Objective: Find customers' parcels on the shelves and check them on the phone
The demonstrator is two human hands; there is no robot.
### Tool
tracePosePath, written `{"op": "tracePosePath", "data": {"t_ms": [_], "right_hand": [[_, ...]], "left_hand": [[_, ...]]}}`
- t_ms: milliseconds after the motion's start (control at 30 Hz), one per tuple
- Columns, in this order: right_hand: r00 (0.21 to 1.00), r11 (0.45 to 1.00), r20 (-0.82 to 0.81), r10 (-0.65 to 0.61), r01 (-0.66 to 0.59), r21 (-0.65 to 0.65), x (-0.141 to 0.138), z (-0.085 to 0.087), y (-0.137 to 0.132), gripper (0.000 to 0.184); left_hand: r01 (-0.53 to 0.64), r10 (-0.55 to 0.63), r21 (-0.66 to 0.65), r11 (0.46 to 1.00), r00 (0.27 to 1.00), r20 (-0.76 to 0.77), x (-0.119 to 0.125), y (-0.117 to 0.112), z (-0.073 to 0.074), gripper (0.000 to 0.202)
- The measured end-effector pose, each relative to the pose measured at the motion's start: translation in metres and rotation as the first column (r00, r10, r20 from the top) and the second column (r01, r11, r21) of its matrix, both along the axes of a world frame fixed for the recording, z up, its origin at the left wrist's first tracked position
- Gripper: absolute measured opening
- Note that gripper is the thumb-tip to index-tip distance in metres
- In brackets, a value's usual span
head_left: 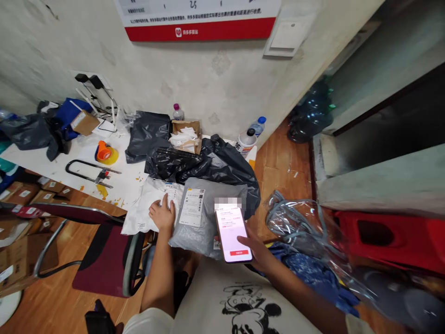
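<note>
My left hand rests with its fingers flat and together on a white mailer bag at the table's front edge. Beside it lies a grey mailer bag with a white shipping label. In my right hand I grip a smartphone held upright over the grey bag, its lit screen showing a red button. Black plastic bags are heaped just behind the two parcels.
The white table carries an orange tape dispenser, a black U-lock, a small open cardboard box, bottles and more bags. A maroon chair stands at the left. Clear plastic wrap and a red crate lie to the right.
</note>
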State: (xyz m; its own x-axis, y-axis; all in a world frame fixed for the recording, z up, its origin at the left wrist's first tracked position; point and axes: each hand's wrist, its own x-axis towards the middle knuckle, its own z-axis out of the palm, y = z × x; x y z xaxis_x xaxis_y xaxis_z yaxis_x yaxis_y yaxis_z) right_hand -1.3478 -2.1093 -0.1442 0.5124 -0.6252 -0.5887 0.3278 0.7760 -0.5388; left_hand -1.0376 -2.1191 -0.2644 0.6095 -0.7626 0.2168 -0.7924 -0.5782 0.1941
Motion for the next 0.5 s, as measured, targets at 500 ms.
{"op": "tracePosePath", "data": {"t_ms": [500], "right_hand": [[0.985,0.922,0.070,0.158,-0.122,-0.368,-0.016,0.000,0.004,0.101]], "left_hand": [[-0.021,0.020,-0.046,0.999,1.000,-0.018,-0.002,-0.004,0.003,0.048]]}}
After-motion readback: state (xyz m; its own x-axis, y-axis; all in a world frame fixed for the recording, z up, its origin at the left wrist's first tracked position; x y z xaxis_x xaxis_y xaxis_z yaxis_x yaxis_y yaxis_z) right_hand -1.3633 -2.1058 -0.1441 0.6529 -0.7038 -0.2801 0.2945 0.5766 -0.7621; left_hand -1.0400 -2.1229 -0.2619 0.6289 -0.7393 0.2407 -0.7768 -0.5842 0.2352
